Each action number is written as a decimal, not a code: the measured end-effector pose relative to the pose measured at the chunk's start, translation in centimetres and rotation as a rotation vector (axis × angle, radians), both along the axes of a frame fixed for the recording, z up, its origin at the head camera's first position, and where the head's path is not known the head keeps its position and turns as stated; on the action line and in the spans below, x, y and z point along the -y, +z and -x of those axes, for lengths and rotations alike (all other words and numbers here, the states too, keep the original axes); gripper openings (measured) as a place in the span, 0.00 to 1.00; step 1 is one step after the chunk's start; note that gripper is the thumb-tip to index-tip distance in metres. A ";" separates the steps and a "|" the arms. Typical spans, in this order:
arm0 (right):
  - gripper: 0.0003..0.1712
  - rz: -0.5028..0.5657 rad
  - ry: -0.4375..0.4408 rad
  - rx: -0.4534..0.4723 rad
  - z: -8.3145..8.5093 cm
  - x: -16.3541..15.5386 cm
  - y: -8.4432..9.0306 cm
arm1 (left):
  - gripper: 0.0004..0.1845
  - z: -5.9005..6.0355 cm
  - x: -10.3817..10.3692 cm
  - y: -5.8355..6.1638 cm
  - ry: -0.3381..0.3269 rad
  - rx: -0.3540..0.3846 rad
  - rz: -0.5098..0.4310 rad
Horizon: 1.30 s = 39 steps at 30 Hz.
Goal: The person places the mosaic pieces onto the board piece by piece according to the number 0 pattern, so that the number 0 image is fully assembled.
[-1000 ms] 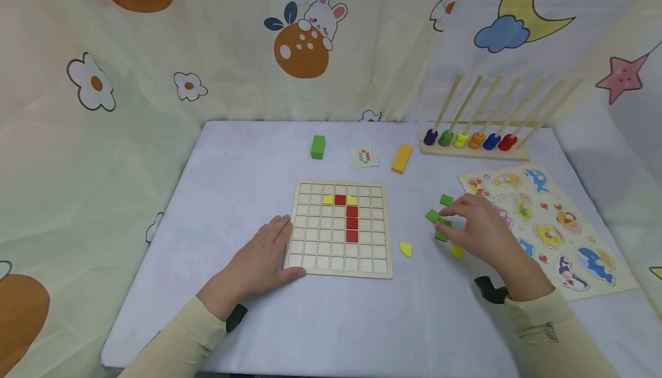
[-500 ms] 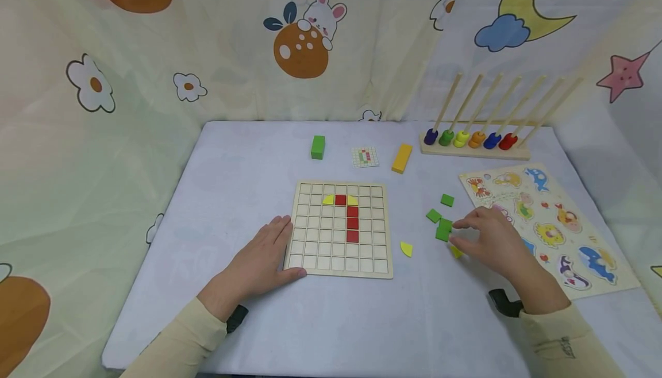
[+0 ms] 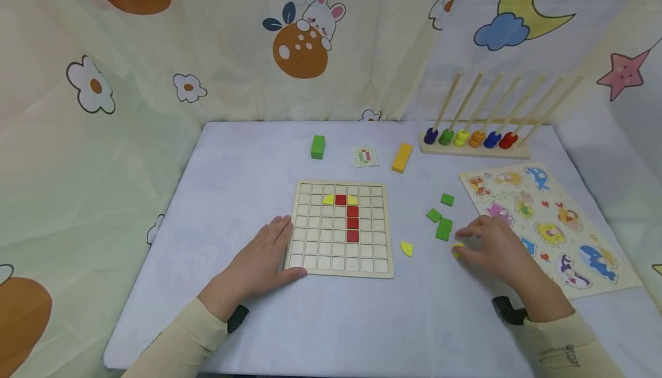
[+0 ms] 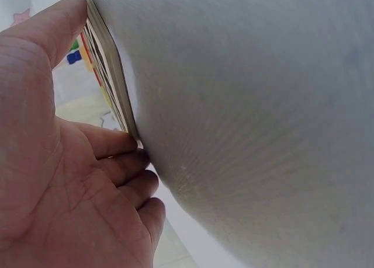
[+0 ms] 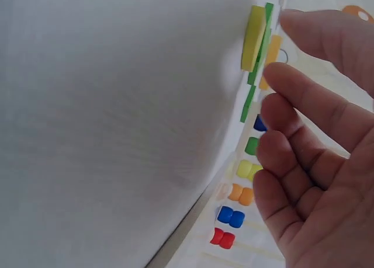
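Your right hand (image 3: 496, 246) has slid from green tiles (image 3: 442, 224) toward you, fingertips now at yellow piece (image 3: 457, 250) right of grid board (image 3: 338, 227); fingers loosely spread, grip not closed. Left hand (image 3: 264, 257) flat, pressing board's left edge, steadying it on surface (image 3: 248, 159).

Left hand (image 3: 258, 260) lies flat, palm down, fingers straight and together, thumb spread toward the person; its forearm, in a cream sleeve, enters from the lower left. Right hand (image 3: 496, 249) is lowered palm down with fingers loosely bent and slightly apart, gripping nothing; its sleeved forearm enters from the lower right.
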State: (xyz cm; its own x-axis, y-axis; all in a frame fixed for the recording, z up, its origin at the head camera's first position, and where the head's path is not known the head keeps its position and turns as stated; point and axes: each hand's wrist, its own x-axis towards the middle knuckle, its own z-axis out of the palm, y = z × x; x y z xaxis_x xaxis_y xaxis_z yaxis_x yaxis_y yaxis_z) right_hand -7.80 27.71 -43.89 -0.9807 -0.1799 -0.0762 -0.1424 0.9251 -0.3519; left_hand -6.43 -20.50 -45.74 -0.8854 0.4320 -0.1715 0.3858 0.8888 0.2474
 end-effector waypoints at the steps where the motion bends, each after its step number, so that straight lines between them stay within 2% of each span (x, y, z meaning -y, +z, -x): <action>1: 0.18 0.000 0.002 -0.003 -0.1 0.0 -0.1 | 0.60 0.0 0.0 0.0 0.000 0.000 0.001; 19: 0.19 -0.039 0.051 0.001 -0.5 -0.4 -0.4 | 0.59 -0.1 -0.1 0.3 0.004 0.006 -0.002; 39: 0.14 -0.022 0.039 0.007 -0.6 -0.1 -0.6 | 0.59 -0.1 -0.1 0.2 -0.004 0.000 -0.001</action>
State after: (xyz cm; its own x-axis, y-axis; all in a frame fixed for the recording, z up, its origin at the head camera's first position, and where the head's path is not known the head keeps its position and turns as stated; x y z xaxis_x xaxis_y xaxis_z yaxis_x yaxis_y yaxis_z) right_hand -7.19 27.77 -44.49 -0.9723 -0.2166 -0.0873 -0.1765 0.9264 -0.3327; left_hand -6.35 -20.41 -45.55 -0.8837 0.4357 -0.1713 0.3893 0.8871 0.2480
